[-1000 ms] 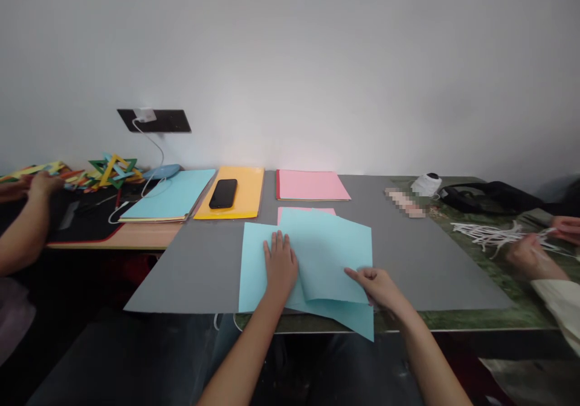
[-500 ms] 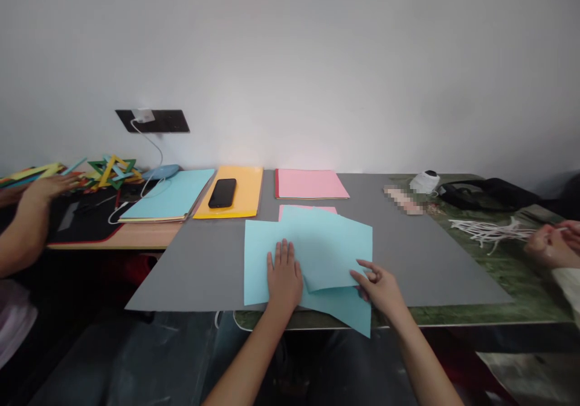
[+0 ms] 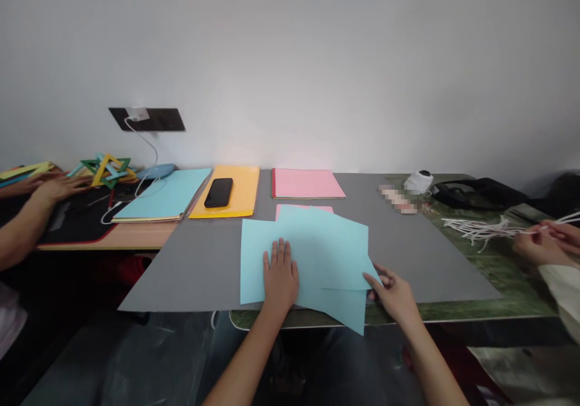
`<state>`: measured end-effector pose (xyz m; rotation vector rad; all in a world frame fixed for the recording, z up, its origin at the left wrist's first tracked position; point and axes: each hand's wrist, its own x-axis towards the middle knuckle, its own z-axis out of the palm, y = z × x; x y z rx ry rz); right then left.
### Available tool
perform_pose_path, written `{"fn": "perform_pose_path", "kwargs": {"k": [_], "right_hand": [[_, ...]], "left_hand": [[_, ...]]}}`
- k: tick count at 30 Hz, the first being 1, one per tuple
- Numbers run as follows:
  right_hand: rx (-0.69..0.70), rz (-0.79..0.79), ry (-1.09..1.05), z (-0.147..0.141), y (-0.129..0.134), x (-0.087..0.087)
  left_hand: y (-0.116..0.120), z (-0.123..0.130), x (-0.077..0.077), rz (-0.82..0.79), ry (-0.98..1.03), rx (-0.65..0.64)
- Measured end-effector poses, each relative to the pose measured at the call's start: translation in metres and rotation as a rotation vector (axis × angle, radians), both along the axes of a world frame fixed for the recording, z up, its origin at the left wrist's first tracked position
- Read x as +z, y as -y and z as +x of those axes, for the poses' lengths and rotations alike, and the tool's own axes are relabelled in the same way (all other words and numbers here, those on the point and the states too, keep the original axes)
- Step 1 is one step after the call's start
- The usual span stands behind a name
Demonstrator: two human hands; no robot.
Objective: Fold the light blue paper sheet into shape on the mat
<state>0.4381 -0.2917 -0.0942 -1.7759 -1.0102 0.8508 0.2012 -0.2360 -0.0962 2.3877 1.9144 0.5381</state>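
Several light blue paper sheets (image 3: 335, 249) overlap at odd angles in front of me, their lower edge hanging past the table's front. My left hand (image 3: 281, 276) lies flat on them with its fingers stretched out, pressing near the left part. At the right side, my right hand (image 3: 393, 291) pinches a corner of a blue sheet between thumb and fingers. That corner sticks out to the right beyond the top sheet. A pink sheet (image 3: 283, 211) peeks out behind the blue ones, mostly hidden.
Under the sheets spreads a grey board (image 3: 190, 279). Behind stand a pink paper stack (image 3: 308, 183), a yellow pack (image 3: 247, 191) bearing a black phone (image 3: 219, 193), and a blue stack (image 3: 170, 194). Co-workers' hands show left (image 3: 54, 188) and right (image 3: 539, 246), the latter by white cords (image 3: 475, 228).
My right hand has moved right and slightly down, and a pinched blue corner now shows beside the top sheet. The top sheet's lower edge lies flatter. My left hand stays put on the paper.
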Motion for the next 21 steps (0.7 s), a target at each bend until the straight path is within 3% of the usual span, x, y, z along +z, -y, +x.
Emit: {"fn": "perform_pose_path", "kwargs": {"k": [7,9,12,16,18,21], "right_hand": [[0.009,-0.051,-0.465,-0.005,0.014,0.002],[0.014,-0.038,-0.542,-0.012,0.017,0.009],[0.061,-0.011,-0.605,-0.025,0.02,0.02],[0.177,0.028,-0.65,-0.05,0.021,0.026],[0.269,0.031,-0.643,-0.061,0.019,0.025],[0.363,0.041,-0.548,-0.069,0.001,0.024]], "left_hand": [[-0.007,-0.007,0.01,-0.089,0.149,-0.071],[-0.012,-0.011,0.016,-0.16,0.312,-0.09],[-0.019,-0.015,0.029,-0.288,0.712,-0.068],[-0.025,-0.023,0.046,-0.622,1.191,-0.06],[-0.03,-0.029,0.05,-0.739,1.278,-0.056],[-0.038,-0.037,0.051,-0.776,1.319,-0.115]]}}
